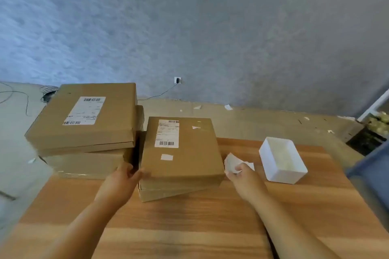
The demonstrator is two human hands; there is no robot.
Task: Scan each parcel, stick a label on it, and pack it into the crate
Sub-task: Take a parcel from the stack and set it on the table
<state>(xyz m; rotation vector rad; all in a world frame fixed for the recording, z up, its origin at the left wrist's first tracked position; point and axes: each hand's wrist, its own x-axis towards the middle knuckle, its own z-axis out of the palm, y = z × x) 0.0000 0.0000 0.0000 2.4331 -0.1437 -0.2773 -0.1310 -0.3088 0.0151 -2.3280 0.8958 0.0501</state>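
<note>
A flat brown cardboard parcel (189,153) tops a small stack at the middle of the wooden table (189,227). It carries a printed barcode label and a small blank white sticker near its front edge. My left hand (124,181) grips the parcel's near left corner. My right hand (242,176) sits just right of the parcel, pinching a bundle of white label sheets (232,163). A second stack of larger parcels (84,124) stands at the left. The blue crate (372,174) shows only as a blurred edge at the far right.
An open white rectangular box (282,161) stands right of my right hand. A cable runs from a wall socket (177,80) along the floor behind the table. Paper scraps lie on the floor beyond.
</note>
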